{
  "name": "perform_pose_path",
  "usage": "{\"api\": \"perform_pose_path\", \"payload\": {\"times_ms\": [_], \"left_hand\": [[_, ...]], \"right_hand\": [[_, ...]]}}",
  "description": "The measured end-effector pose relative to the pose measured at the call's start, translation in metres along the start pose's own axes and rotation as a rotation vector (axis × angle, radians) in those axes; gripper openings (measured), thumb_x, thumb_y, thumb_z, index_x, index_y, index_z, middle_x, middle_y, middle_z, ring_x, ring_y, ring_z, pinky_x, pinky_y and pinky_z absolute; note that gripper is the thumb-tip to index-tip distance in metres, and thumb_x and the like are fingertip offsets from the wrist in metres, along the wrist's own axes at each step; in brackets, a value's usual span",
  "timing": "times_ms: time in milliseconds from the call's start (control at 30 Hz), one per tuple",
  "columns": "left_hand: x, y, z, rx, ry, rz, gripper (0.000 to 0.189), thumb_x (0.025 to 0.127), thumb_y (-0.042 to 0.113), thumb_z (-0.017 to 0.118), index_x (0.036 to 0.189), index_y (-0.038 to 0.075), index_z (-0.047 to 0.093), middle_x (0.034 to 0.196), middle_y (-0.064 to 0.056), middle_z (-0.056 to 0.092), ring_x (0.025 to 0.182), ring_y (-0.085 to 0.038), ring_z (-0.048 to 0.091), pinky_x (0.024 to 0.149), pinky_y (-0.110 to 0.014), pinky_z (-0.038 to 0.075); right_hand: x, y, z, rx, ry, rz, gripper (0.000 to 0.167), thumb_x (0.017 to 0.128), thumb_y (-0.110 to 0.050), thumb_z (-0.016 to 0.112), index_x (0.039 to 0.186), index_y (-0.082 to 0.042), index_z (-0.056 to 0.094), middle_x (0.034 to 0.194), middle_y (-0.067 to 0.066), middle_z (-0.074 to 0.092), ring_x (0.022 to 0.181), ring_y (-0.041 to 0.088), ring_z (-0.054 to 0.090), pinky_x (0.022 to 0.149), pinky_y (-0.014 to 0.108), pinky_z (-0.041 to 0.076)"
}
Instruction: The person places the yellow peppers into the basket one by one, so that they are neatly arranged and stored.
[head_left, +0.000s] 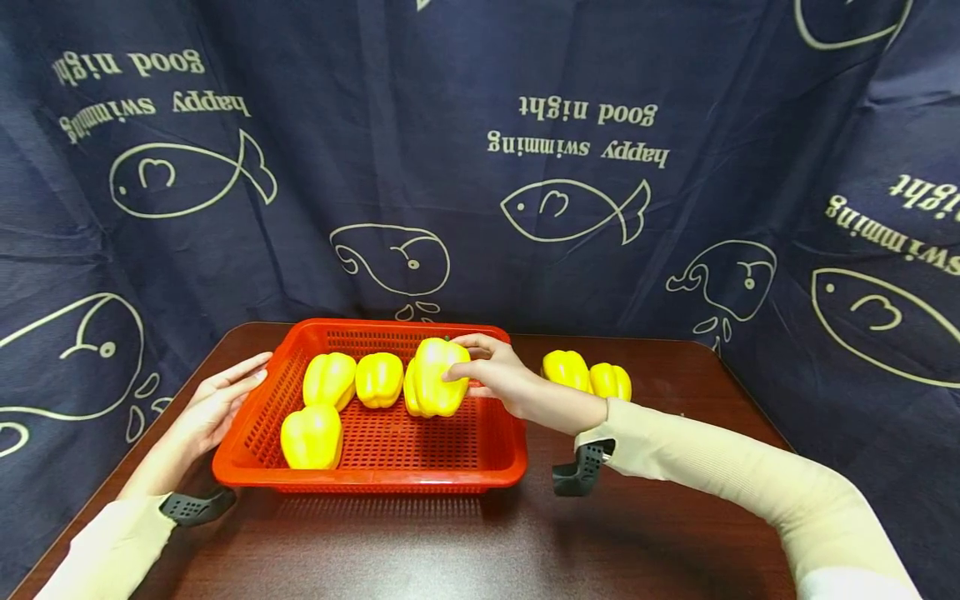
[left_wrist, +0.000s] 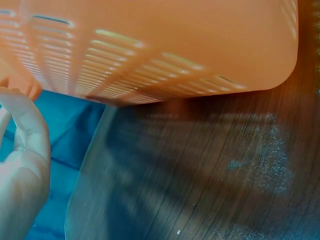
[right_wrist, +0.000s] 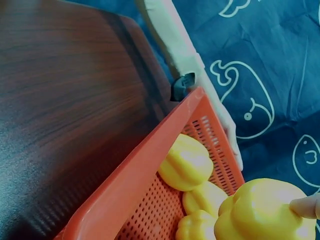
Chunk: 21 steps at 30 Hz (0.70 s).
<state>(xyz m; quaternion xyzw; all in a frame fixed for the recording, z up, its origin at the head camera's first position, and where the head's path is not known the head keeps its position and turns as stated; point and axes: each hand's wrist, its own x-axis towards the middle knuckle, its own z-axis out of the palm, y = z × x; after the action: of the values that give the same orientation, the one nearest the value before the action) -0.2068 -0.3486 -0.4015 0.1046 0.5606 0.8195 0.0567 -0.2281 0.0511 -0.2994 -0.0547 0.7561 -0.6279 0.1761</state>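
My right hand (head_left: 502,375) grips a yellow bell pepper (head_left: 438,375) over the right half of a red plastic basket (head_left: 375,477). In the right wrist view the thumb presses the side of this bell pepper (right_wrist: 265,210). Another yellow pepper (head_left: 411,393) shows partly behind the held one. Three more lie in the basket's left part: a back-left pepper (head_left: 330,379), a middle pepper (head_left: 379,379) and a front-left pepper (head_left: 311,437). At the basket's left rim, my left hand (head_left: 213,408) has its fingers extended, touching or very near the rim; the left wrist view shows this hand (left_wrist: 27,155) beside the basket wall (left_wrist: 165,45).
Two yellow peppers, a left one (head_left: 566,369) and a right one (head_left: 611,382), sit side by side on the dark wooden table (head_left: 420,550), right of the basket. A dark blue curtain (head_left: 465,167) with fish and whale drawings hangs around the table's back and sides.
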Motion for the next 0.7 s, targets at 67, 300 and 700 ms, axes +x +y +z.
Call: {"api": "perform_pose_path", "payload": {"times_ms": [67,300,700], "left_hand": [[0.0,0.0,0.0,0.0,0.001,-0.001,0.043,0.102,0.0,0.039,0.123,0.026,0.065,0.111,0.009,0.07,0.097,-0.007,0.068,0.079,-0.023,0.057],[0.0,0.0,0.001,0.009,0.024,-0.01,0.042,0.101,0.001,0.04,0.121,0.027,0.066,0.11,0.01,0.07,0.096,-0.006,0.069,0.078,-0.023,0.057],[0.001,0.0,0.001,0.03,0.018,0.01,0.041,0.101,0.001,0.04,0.123,0.026,0.065,0.112,0.011,0.07,0.098,-0.006,0.068,0.08,-0.021,0.057]], "right_hand": [[0.002,0.001,0.003,-0.004,-0.011,0.003,0.049,0.077,-0.013,0.073,0.124,-0.014,0.057,0.124,0.01,0.057,0.102,0.024,0.063,0.091,0.043,0.055],[0.01,0.003,0.014,-0.021,-0.051,0.008,0.051,0.077,-0.013,0.074,0.125,-0.014,0.057,0.123,0.01,0.058,0.108,0.025,0.06,0.095,0.049,0.052],[0.017,0.005,0.033,-0.038,-0.118,0.038,0.049,0.077,-0.011,0.074,0.123,-0.012,0.058,0.126,0.012,0.055,0.103,0.025,0.059,0.092,0.044,0.054]]}}
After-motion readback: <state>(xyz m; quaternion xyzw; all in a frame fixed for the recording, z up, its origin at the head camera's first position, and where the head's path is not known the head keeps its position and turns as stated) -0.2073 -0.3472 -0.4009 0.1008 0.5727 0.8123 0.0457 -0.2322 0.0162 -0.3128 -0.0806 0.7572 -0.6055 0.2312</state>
